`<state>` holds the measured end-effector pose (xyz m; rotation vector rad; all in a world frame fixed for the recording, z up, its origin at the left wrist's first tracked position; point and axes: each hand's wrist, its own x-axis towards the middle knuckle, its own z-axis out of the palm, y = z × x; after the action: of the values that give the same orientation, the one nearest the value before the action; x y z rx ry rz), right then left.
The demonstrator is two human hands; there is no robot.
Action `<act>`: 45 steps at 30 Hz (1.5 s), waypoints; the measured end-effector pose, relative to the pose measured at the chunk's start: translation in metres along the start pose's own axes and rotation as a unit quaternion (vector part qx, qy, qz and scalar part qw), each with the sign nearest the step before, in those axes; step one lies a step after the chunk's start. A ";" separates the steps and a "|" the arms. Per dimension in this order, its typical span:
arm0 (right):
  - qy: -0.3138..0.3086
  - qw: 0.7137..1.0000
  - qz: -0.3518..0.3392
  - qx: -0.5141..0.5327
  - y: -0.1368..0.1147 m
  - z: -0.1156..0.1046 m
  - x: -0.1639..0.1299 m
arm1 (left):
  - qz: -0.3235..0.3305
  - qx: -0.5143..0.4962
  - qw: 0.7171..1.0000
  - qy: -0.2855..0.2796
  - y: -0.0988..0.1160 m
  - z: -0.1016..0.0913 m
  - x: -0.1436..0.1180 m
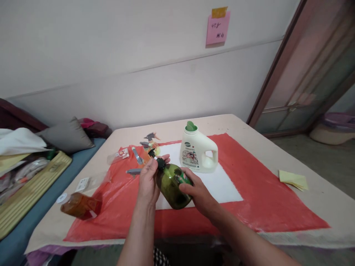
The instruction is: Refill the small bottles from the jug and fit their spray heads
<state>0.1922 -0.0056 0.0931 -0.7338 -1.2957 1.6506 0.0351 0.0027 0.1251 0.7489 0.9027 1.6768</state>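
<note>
The green bottle (pixel 174 184) is tilted above the red sheet (pixel 249 192), between both hands, its neck pointing away from the person. The left hand (pixel 148 177) grips its black pump head (pixel 156 160) with closed fingers. The right hand (pixel 198 192) wraps around the bottle's body from the right side. Just behind them, a white jug (pixel 198 153) stands upright. An amber bottle (pixel 80 206) lies well apart at the left.
</note>
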 end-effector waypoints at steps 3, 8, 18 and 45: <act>-0.048 0.996 0.015 0.075 0.000 0.001 -0.001 | -0.015 -0.008 1.000 -0.021 0.001 0.002 -0.002; 0.079 0.988 -0.036 -0.129 -0.001 0.005 -0.002 | 0.011 0.029 0.999 0.041 -0.002 0.003 -0.002; -0.060 0.931 0.176 0.313 0.003 0.018 -0.013 | -0.045 -0.057 0.994 -0.085 0.005 0.002 -0.009; 0.029 0.998 -0.032 -0.054 -0.004 0.007 -0.007 | -0.009 0.039 0.999 0.031 -0.002 0.003 -0.004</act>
<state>0.1903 -0.0143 0.0987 -0.7913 -1.3628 1.5075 0.0395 0.0001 0.1249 0.7428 1.0191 1.6651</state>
